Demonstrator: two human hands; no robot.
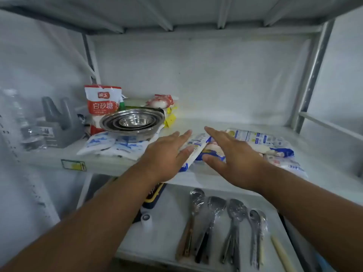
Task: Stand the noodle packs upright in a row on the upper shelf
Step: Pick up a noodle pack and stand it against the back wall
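Noodle packs: lying flat, centre-right of frame
Left hand: fingers spread, resting on one pack
Right hand: fingers apart, over packs

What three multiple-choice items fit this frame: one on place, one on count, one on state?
1. Where do the nested steel bowls sit?
A. on the lower shelf
B. on the upper shelf, left of both hands
C. in the right hand

2. How many long-handled utensils lie on the lower shelf?
A. one
B. four
C. nine

3. How are the noodle packs?
A. lying flat
B. upright in a row
C. stacked in the bowls

Answers:
1 B, they rest beside the red-and-white sugar bag.
2 B, four heads show side by side.
3 A, they lie flat under the left hand and right hand, both open.
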